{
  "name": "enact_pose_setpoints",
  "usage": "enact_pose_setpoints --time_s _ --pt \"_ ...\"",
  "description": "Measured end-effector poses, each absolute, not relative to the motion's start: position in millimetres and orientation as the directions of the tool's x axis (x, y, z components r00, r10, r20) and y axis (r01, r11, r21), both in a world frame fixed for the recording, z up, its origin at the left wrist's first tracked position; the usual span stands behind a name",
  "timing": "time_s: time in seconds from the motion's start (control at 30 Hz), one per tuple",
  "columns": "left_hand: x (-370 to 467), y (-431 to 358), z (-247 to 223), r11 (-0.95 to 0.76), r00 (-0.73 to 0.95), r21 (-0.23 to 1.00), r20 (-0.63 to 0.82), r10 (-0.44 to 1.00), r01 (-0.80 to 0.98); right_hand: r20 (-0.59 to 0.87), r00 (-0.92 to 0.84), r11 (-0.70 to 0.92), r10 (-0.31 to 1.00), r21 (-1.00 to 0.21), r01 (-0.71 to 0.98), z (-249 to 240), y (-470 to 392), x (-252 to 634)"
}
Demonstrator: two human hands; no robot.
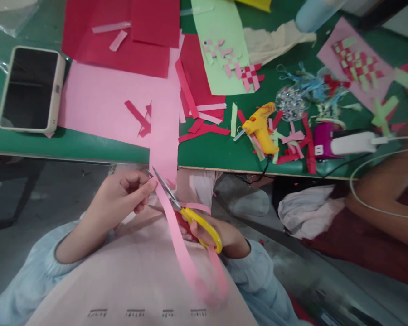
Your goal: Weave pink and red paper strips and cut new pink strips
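Observation:
My left hand (125, 197) pinches the end of a long pink paper strip (177, 244) between thumb and fingertips. The strip hangs in a loop over my clothing, its far part passing by my right hand (229, 233). In that hand is a pair of scissors (190, 214) with yellow and red handles. The slightly parted blades point up and left, close to my left fingertips. They meet the lower end of a pink paper piece (164, 149), which hangs over the table's front edge. Parts of my right fingers are hidden behind the handles.
A phone (29, 88) lies left on the green table (132, 154). Red sheets (119, 56) and a light green sheet (221, 36) lie at the back. A yellow glue gun (261, 129) rests among paper scraps. Another person's arm (391, 176) is at the right.

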State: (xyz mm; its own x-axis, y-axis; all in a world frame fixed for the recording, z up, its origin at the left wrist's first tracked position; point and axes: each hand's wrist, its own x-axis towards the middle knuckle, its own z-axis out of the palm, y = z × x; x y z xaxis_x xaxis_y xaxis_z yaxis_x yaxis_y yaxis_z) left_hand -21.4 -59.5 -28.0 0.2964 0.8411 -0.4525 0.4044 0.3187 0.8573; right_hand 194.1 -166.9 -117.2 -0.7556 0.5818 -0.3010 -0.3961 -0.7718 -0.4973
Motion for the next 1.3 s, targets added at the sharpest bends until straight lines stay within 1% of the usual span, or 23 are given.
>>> enact_pose_setpoints --time_s 0.2,0.3,0.47,0.6,0.73,0.97,1.17,1.3 --pt "-18.8 -59.2 -25.2 0.343 0.285 0.858 -0.462 0.840 0.382 -0.272 -0.738 -0.742 0.618 -0.514 -0.431 -106.6 -165.7 195.3" --pt "-18.7 -59.1 -25.2 0.355 0.284 0.861 -0.466 0.838 0.364 -0.299 -0.714 -0.736 0.633 -0.520 -0.434 -100.7 -164.1 195.6" --pt "-19.9 -59.7 -24.4 0.350 0.288 0.856 -0.469 0.835 0.380 -0.343 -0.734 -0.774 0.587 -0.504 -0.383 -94.0 -159.9 199.8" --pt "-20.0 -59.6 -23.8 0.357 0.280 0.848 -0.480 0.832 0.392 -0.362 -0.720 -0.773 0.592 -0.507 -0.380 -93.4 -161.3 201.4" --pt "-18.6 -59.0 -22.9 0.356 0.277 0.839 -0.488 0.828 0.412 -0.383 -0.721 -0.794 0.577 -0.469 -0.387 -92.7 -163.5 201.3" --pt "-16.6 -56.8 -20.7 0.354 0.267 0.834 -0.488 0.831 0.422 -0.377 -0.758 -0.828 0.533 -0.418 -0.374 -112.1 -162.1 198.3" --pt "-15.7 -53.7 -18.2 0.350 0.231 0.825 -0.483 0.845 0.444 -0.347 -0.756 -0.790 0.555 -0.504 -0.349 -118.5 -156.2 198.1" --pt "-13.5 -48.9 -12.0 0.332 0.242 0.852 -0.450 0.860 0.404 -0.346 -0.782 -0.809 0.518 -0.493 -0.319 -109.9 -147.5 199.2"
